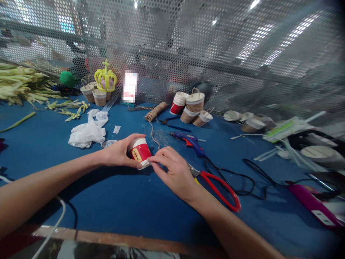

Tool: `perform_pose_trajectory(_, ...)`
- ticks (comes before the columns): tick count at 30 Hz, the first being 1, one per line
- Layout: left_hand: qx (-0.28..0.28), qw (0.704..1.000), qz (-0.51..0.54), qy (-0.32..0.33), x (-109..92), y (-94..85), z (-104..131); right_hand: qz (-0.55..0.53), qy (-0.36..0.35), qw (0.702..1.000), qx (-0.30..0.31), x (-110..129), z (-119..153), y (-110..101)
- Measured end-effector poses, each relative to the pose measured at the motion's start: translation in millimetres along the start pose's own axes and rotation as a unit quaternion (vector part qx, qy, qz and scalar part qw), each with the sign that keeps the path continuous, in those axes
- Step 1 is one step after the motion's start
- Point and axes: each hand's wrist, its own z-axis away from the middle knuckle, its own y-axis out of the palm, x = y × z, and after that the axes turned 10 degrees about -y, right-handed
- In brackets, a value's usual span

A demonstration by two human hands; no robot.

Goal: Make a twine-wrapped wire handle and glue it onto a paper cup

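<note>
My left hand (118,153) is wrapped round a red and white paper cup (140,150), which lies tilted on its side with a yellow label facing me. My right hand (172,169) is closed, its thumb and forefinger pinched together at the cup's end. A thin strand of twine (154,136) runs from a twine roll (155,111) down to the right hand's fingers, where its end is hidden. Close to the right wrist lie red-handled scissors (221,190). Beyond them is a blue hot glue gun (188,142) with a black cord.
Twine-wrapped cups (195,102) stand at the back beside stacked paper cups (178,104). Pliers (175,124) lie before them. Crumpled white plastic (88,131) is left of the hands. A purple power strip (314,205) is at right; a perforated metal screen (172,43) rises behind.
</note>
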Motion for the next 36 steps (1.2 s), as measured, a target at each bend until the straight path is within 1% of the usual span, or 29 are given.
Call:
perform_pose_trajectory(6, 0.009, 1.000, 0.023, 0.013, 1.9, 1.0, 0.2, -0.001, 0.001, 1.000, -0.004, 0.5, -0.4, 0.0)
perform_pose_trajectory(12, 0.009, 0.999, 0.029, 0.011, 1.4, 1.5, 0.8, 0.000, 0.001, 1.000, -0.008, 0.8, -0.6, 0.2)
perform_pose_trajectory(18, 0.005, 1.000, 0.015, 0.000, 0.3, 0.7, 1.2, 0.005, 0.002, 1.000, -0.008, 1.6, -0.4, 0.9)
perform_pose_trajectory(36, -0.004, 1.000, 0.009, 0.004, 0.1, 2.9, 0.5, 0.010, 0.005, 1.000, 0.000, 3.8, -1.5, -0.9)
